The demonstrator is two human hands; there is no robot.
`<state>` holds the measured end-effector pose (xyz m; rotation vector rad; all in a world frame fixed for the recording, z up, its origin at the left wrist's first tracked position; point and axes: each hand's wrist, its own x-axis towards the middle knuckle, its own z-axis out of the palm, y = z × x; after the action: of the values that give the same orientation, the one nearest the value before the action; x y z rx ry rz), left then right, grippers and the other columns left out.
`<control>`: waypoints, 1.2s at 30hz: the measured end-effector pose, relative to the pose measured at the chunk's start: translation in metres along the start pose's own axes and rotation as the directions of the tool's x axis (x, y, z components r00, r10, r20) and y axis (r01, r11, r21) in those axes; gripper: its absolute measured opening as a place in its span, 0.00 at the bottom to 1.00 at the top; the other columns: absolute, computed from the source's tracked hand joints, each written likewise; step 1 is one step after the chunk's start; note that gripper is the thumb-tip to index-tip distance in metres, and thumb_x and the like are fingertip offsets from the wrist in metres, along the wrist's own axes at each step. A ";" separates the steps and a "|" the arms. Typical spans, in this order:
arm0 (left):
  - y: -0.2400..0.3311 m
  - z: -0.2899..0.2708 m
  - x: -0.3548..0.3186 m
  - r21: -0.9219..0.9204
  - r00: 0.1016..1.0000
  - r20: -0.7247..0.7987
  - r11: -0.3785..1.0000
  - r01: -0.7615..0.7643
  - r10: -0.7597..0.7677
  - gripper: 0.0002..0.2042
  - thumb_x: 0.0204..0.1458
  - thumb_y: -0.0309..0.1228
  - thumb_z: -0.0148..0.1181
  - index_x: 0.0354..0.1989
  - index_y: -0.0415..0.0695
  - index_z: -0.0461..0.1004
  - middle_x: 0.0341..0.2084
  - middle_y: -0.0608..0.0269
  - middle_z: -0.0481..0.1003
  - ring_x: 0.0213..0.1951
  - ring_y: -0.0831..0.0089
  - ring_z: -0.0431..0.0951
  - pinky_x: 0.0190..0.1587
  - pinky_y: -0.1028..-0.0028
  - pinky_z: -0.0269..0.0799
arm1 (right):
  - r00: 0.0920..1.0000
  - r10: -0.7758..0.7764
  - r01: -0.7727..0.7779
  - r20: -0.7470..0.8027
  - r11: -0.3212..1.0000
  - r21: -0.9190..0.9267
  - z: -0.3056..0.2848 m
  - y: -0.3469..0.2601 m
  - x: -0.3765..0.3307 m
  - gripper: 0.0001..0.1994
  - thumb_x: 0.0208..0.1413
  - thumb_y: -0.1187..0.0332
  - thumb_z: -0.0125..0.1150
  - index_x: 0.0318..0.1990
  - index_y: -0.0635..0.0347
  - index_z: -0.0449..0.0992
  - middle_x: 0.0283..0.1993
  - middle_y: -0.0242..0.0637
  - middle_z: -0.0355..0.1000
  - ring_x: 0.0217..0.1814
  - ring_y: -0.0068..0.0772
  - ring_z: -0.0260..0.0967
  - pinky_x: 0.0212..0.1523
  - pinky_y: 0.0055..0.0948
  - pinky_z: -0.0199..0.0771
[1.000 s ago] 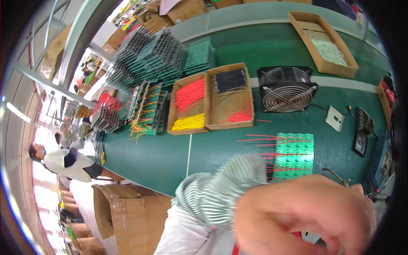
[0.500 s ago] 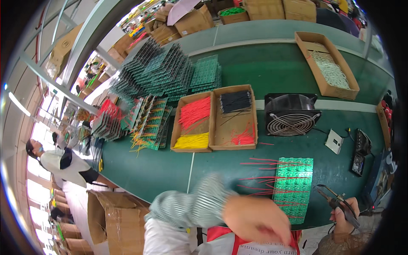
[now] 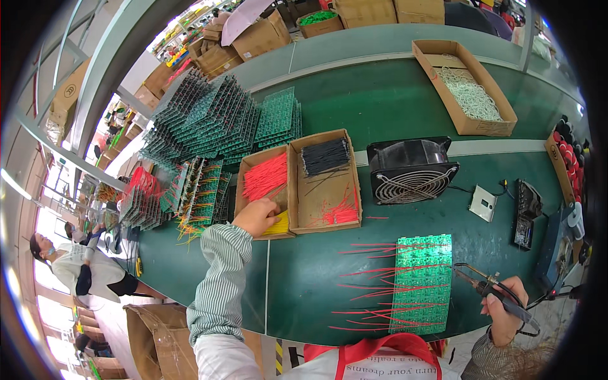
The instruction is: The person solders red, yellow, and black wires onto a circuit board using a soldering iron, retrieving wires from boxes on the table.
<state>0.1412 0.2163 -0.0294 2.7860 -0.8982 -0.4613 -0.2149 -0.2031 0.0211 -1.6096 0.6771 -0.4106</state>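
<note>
My left hand (image 3: 256, 217) is at the front of a divided cardboard box, bent fingers closed at the yellow wires (image 3: 279, 225); whether a wire is between the fingertips is hidden. Red wires (image 3: 266, 176) lie just behind it in the same compartment. In my right hand (image 3: 506, 313) is a soldering iron (image 3: 514, 309) with a black handle and a thin bent tube along it. Its tip points left, close to the right edge of a green circuit board panel (image 3: 423, 285). Several red wires (image 3: 367, 289) stick out from the panel's left side.
Black wires (image 3: 325, 156) fill the other compartment's back. A black fan (image 3: 413, 171) stands behind the panel. Stacked circuit boards (image 3: 209, 120) rise at the back left. A long carton (image 3: 465, 88) holds pale rings. At right lies an open black case (image 3: 524, 215).
My left hand has swung from in front of my body, beside the panel, forward and left to the wire box. More red wires show along the panel's near end. The right hand still grips the iron.
</note>
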 end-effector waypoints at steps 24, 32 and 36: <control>0.027 -0.027 0.007 0.165 0.986 -0.140 0.980 0.113 -0.090 0.07 0.49 0.31 0.57 0.31 0.40 0.74 0.30 0.51 0.75 0.38 0.53 0.75 0.40 0.59 0.69 | 1.000 -0.007 0.007 -0.001 0.999 0.043 -0.006 0.003 0.000 0.09 0.41 0.77 0.57 0.31 0.67 0.66 0.21 0.39 0.69 0.18 0.23 0.67 0.20 0.20 0.69; 0.018 -0.026 0.015 0.602 0.997 -0.077 0.798 0.039 0.009 0.07 0.47 0.29 0.56 0.30 0.40 0.78 0.27 0.52 0.76 0.33 0.56 0.78 0.38 0.61 0.74 | 1.000 -0.023 0.023 0.008 0.999 0.044 -0.013 0.005 0.000 0.09 0.42 0.76 0.59 0.30 0.67 0.66 0.21 0.39 0.70 0.19 0.22 0.68 0.20 0.20 0.68; 0.027 -0.015 0.027 0.731 0.992 -0.120 0.673 0.113 -0.036 0.06 0.44 0.29 0.56 0.25 0.43 0.79 0.25 0.53 0.77 0.30 0.57 0.79 0.32 0.61 0.75 | 0.999 -0.039 0.039 0.001 0.999 0.022 -0.015 0.004 0.000 0.09 0.42 0.75 0.61 0.30 0.66 0.67 0.21 0.37 0.70 0.19 0.22 0.67 0.20 0.19 0.68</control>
<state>0.1523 0.1802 -0.0151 3.5411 -1.1496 0.0818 -0.2253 -0.2149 0.0200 -1.6044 0.6386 -0.4438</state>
